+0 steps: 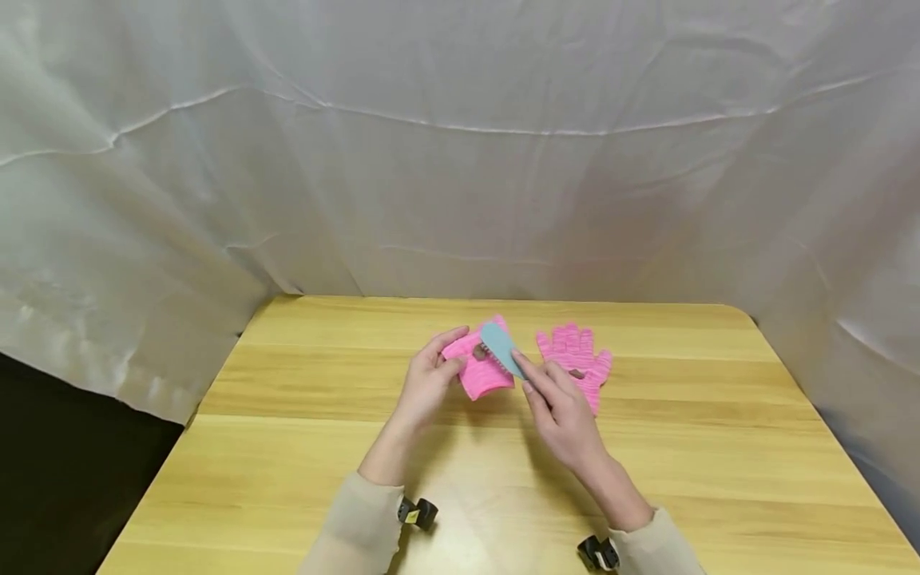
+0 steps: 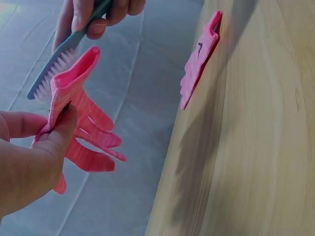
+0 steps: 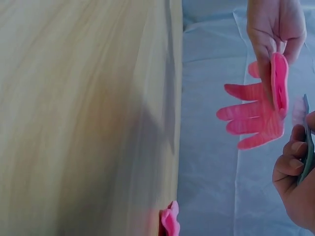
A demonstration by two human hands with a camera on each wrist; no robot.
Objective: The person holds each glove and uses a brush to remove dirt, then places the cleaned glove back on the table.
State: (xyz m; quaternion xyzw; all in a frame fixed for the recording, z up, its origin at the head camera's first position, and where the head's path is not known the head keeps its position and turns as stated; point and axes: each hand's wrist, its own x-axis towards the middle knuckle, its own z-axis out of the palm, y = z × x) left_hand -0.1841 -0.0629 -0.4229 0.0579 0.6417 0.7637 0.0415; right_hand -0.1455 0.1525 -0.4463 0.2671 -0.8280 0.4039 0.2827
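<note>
- Hand, left (image 1: pixel 426 379): pinched one side of Glove A (image 1: pixel 474 380).
- Glove A, pink: hung above the table (image 1: pixel 287 471), brown mark (image 1: pixel 479 352) facing up. Held by one side only, it might have folded or pulled free under a hard stroke.
- Brush (image 1: pixel 499 341), blue: bristles lay beside the mark, contact unclear; a slip could have raked Hand, left.
- Hand, right (image 1: pixel 564 415): gripped the brush handle, forefinger along its back.
- Glove B (image 1: pixel 575 348), pink: lay flat on the table, partly hidden by Hand, right.
</note>
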